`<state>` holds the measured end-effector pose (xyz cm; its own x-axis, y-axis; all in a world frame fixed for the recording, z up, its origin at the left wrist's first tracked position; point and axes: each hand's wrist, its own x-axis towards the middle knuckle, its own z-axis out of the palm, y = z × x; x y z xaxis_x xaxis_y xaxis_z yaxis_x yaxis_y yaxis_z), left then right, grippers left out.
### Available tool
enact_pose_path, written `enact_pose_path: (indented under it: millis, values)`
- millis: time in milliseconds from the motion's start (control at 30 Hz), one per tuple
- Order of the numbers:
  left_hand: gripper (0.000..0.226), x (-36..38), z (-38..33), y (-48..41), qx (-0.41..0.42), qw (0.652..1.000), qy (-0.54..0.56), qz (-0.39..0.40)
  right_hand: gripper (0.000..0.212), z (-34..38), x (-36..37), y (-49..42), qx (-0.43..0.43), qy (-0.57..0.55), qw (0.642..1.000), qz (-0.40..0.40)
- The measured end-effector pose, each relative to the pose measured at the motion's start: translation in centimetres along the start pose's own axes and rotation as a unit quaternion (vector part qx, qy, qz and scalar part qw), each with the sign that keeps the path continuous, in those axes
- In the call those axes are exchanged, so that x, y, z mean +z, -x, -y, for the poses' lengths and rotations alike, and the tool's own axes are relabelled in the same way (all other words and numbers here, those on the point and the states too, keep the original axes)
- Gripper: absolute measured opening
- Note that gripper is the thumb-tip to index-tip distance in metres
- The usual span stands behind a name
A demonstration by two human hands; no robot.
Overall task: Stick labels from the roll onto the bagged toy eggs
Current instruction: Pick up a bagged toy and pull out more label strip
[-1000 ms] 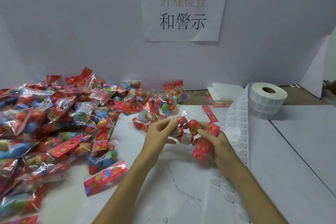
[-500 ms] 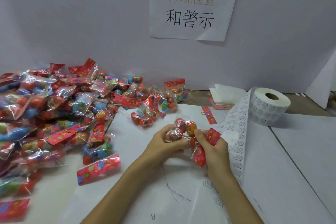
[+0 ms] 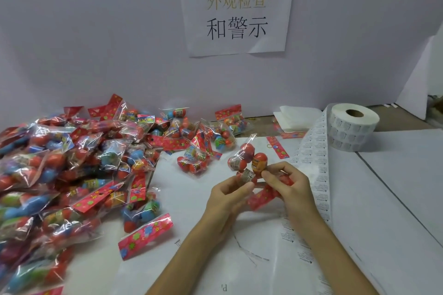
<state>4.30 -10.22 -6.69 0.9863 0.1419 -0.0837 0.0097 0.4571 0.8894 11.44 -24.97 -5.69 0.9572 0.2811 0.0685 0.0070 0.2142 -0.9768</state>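
Observation:
A clear bag of red toy eggs (image 3: 247, 158) with a red printed header card is held above the white paper in the middle. My left hand (image 3: 226, 199) grips its lower part, thumb and fingers curled near a small white label on an egg. My right hand (image 3: 287, 184) pinches the bag from the right, its palm covering most of the red header. The label roll (image 3: 352, 130) stands at the back right, and its unrolled strip (image 3: 316, 165) runs down past my right wrist.
A big pile of bagged eggs (image 3: 60, 175) fills the left side. One bag (image 3: 194, 160) lies just left of my hands; another (image 3: 143, 227) lies nearer the front. A loose red header card (image 3: 276, 147) and folded white sheets (image 3: 294, 117) sit behind. A printed sign (image 3: 237, 7) hangs on the wall.
Both hands have drawn closer together on the bag and turned it, so the eggs point up and the header lies under my right palm. The view has shifted slightly.

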Motion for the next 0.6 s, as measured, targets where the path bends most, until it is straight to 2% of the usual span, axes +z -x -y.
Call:
enact_pose_path:
  millis: [133, 233, 333, 500, 600]
  values:
    - [0.031, -0.1, 0.1, -0.2, 0.008, 0.999, -0.034, -0.037, 0.010, -0.5, -0.5, -0.2, -0.008, 0.032, 0.999, 0.008]
    - [0.017, -0.3, 0.0, -0.6, 0.010, 0.995, -0.073, -0.064, 0.025, -0.4, -0.6, -0.3, -0.008, 0.038, 0.999, 0.011]
    - [0.024, -0.4, -0.3, -0.7, 0.016, 0.986, -0.141, -0.087, 0.040, 0.1, -0.5, -0.2, 0.003, 0.005, 1.000, 0.021]
    - [0.028, -0.9, -1.1, -0.7, 0.051, 0.970, -0.217, -0.102, 0.019, 0.0, -0.6, -0.2, -0.009, 0.052, 0.997, 0.050]
    - [0.022, -1.2, -1.2, -0.5, 0.065, 0.963, -0.236, -0.110, 0.019, 0.0, -0.4, -0.2, -0.006, 0.054, 0.996, 0.065]
